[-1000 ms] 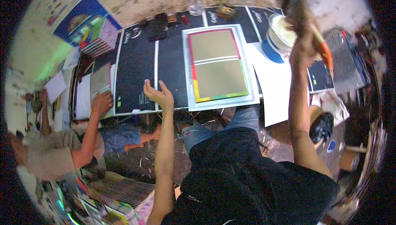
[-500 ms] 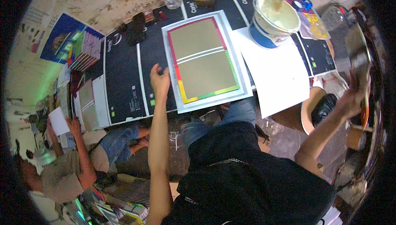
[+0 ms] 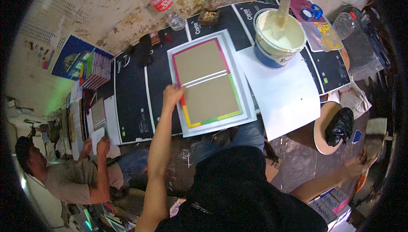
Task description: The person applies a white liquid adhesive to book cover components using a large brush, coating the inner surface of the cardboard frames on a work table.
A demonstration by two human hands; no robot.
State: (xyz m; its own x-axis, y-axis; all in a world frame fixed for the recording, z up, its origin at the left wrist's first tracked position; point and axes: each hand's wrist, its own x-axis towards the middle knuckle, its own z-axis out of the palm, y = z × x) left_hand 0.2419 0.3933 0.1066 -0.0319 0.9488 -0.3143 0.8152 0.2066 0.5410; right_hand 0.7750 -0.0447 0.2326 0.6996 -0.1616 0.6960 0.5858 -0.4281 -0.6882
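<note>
Two grey-brown boards (image 3: 207,64) lie on a pale sheet, a narrow white gap between them. Maroon, red, yellow and green strips frame the boards. My left hand (image 3: 172,96) has its fingers closed at the left edge of this book cover (image 3: 250,115). Out at the far right, my right hand (image 3: 359,167) is wrapped round what looks like a wide flat brush (image 3: 375,128) with an orange handle; motion blurs it. Right of the cover stands a white and blue bucket (image 3: 272,57) of cream-coloured paste, with a coated stick upright in it.
White paper (image 3: 289,100) lies under the bucket and overhangs the table's front edge. Plastic bottles (image 3: 175,20) stand at the back and right. A black bag (image 3: 340,125) rests on a round stool (image 3: 321,134). At left a co-worker (image 3: 76,181) handles white paper beside stacked books (image 3: 97,70).
My left hand has come to the cover's left edge and its fingers have closed. My right hand has swung lower with the brush. The view has tilted, and the co-worker's paper has moved.
</note>
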